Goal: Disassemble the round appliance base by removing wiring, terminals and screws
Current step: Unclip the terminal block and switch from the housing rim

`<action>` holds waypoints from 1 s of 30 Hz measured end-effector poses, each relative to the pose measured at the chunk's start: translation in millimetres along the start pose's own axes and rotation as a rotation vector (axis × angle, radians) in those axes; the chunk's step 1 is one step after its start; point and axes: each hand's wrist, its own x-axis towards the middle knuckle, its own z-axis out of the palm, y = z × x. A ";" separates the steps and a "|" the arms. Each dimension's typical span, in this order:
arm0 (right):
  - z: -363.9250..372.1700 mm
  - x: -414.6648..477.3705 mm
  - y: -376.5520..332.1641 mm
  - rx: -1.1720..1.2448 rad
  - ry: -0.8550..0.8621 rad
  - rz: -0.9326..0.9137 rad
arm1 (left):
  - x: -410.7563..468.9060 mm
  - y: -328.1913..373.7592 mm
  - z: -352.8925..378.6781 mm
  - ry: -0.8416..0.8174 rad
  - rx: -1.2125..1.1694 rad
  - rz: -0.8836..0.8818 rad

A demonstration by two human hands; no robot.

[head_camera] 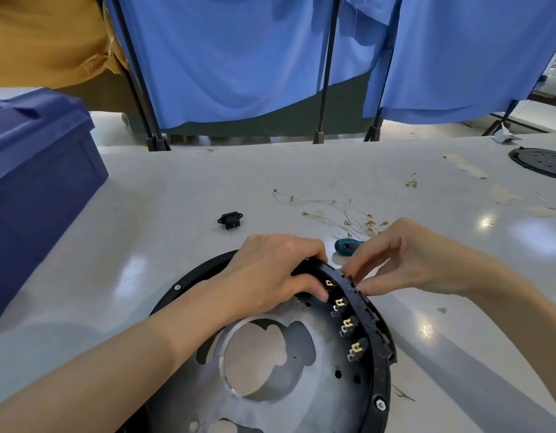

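Two hands I log on the base (301, 401): left hand (270, 270) grips the rim (384, 370), right hand (404, 257) pinches it. Wires (348, 210), screwdriver (345, 245) lie beyond.

Blue box (36, 170) on the white table (176, 189); blue curtains (223, 57) behind.

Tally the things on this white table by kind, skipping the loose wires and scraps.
Blue plastic toolbox: 1
Round black appliance base: 1
Black perforated round disc: 1
Small black power socket: 1
Teal-handled screwdriver: 1
Total: 5
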 end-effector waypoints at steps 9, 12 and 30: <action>15.8 -3.2 -13.8 -0.188 0.047 -0.011 | -0.2 3.0 -2.2 -0.023 -0.028 -0.001; 15.8 -4.5 -13.6 -0.162 0.064 0.006 | 0.2 3.5 -1.7 -0.028 0.004 -0.002; 20.4 44.3 26.7 -0.339 0.348 0.048 | -4.3 2.8 -4.5 -0.022 0.010 -0.006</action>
